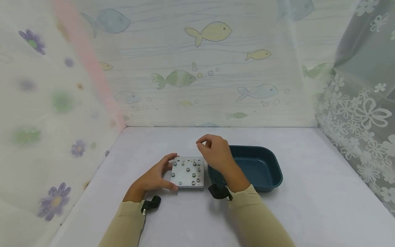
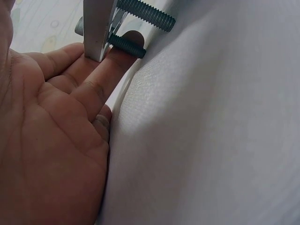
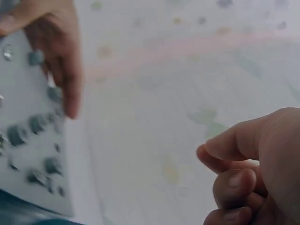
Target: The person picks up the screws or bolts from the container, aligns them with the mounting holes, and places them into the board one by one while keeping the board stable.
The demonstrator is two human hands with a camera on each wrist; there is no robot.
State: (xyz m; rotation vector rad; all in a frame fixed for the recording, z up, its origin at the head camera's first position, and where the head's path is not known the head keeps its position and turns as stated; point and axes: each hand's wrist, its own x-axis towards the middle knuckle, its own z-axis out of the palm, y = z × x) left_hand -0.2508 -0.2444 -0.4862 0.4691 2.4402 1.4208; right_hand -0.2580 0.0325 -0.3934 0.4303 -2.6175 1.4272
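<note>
A silver metal plate (image 1: 182, 175) set with several socket-head bolts and some bare holes is in the middle of the table. My left hand (image 1: 155, 176) holds its left side, thumb at the near corner and fingers at the far one. Under the plate, the left wrist view shows threaded bolt shanks (image 2: 145, 14) sticking out, one lying against a finger. My right hand (image 1: 214, 151) is raised between the plate and a dark blue tray (image 1: 271, 164). Its thumb and index finger (image 3: 234, 140) meet at the tips, the other fingers are curled, and nothing shows between them.
The tray stands just right of the plate, partly behind my right forearm. A white cloth covers the table (image 1: 314, 199). A fish-print curtain (image 1: 216, 85) hangs at the back, with more curtains on both sides.
</note>
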